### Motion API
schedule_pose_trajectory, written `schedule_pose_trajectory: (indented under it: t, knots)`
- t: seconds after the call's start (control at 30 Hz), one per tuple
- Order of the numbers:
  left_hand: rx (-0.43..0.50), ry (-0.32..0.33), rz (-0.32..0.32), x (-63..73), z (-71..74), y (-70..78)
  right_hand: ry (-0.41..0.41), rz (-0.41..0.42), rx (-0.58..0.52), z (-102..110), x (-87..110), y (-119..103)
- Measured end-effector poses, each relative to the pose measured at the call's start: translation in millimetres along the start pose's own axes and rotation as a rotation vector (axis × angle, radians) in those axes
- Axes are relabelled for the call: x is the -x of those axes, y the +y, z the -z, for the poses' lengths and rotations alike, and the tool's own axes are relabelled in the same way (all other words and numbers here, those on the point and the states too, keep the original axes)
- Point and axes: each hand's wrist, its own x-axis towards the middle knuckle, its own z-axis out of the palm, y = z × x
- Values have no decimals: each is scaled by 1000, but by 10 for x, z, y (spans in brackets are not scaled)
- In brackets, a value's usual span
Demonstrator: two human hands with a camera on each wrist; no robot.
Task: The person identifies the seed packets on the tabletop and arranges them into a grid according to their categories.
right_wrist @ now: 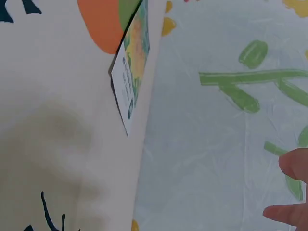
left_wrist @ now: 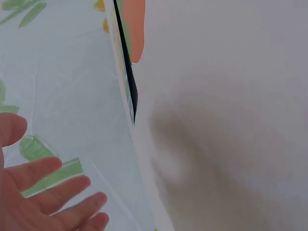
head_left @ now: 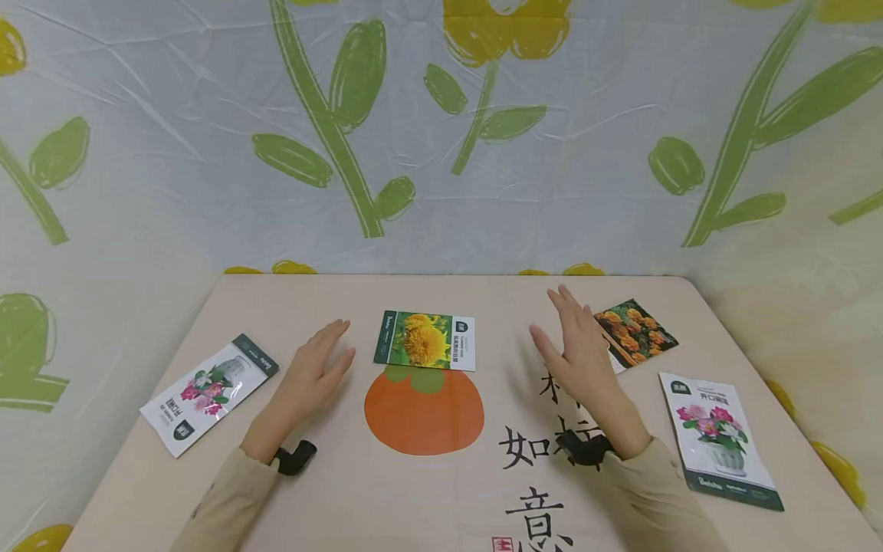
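Note:
Both hands are held over the table with their fingers extended, and neither holds anything. My left hand (head_left: 312, 377) is between a seed packet with pink flowers (head_left: 210, 392) at the left and a seed packet with a yellow flower (head_left: 425, 340) in the middle. In the left wrist view its fingers (left_wrist: 67, 195) are spread apart. My right hand (head_left: 578, 354) partly covers a seed packet with orange flowers (head_left: 636, 334). Right of that wrist lies another seed packet with pink flowers (head_left: 720, 437), turned the other way up from the left one.
The pale table (head_left: 331, 506) bears a printed orange persimmon (head_left: 424, 414) and black brush characters (head_left: 538, 521). A flower-patterned curtain (head_left: 552, 199) hangs behind the far edge and along both sides. Each wrist wears a black band (head_left: 297, 458).

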Motion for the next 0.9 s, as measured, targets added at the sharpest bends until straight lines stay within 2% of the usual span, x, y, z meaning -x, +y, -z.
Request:
schedule_pose_trajectory:
  t: [0.17, 0.33, 0.67, 0.9]
  knots:
    - [135, 47, -44, -34, -9, -12, 18, -62, -113, -56, -66, -81]
    - [203, 93, -91, -96, -63, -25, 53, -81, -187, -156, -144, -128]
    - [312, 49, -40, -252, -201, -37, 46, -159, -312, -319, -295, -248]
    - [370, 6, 22, -349, -311, -41, 47, -169, -360, -451, -403, -287]
